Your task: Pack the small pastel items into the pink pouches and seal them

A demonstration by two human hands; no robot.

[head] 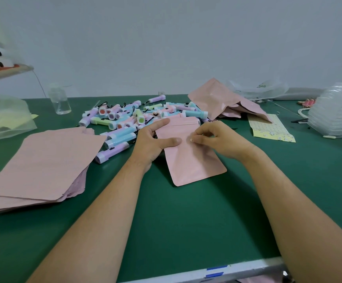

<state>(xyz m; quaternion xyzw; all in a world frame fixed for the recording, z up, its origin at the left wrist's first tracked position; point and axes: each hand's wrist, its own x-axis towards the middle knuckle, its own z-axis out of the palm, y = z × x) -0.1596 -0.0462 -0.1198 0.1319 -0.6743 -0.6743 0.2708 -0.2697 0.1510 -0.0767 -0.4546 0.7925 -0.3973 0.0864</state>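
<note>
A pink pouch [190,158] lies flat on the green table [186,221] in front of me. My left hand [152,139] grips its left edge, fingers under the top and thumb across the front. My right hand [213,136] pinches the pouch's right side near the top with curled fingers. Behind the pouch lies a heap of small pastel flashlight-like items [129,117] in purple, blue, pink and green, several with black cords. What the pouch holds is hidden.
A stack of flat pink pouches [41,164] lies at the left. More pink pouches [223,101] are piled at the back right, beside a yellow patterned bag [270,127]. Clear plastic trays [335,113] stand far right, a clear bottle [61,101] and a plastic bag [2,117] back left.
</note>
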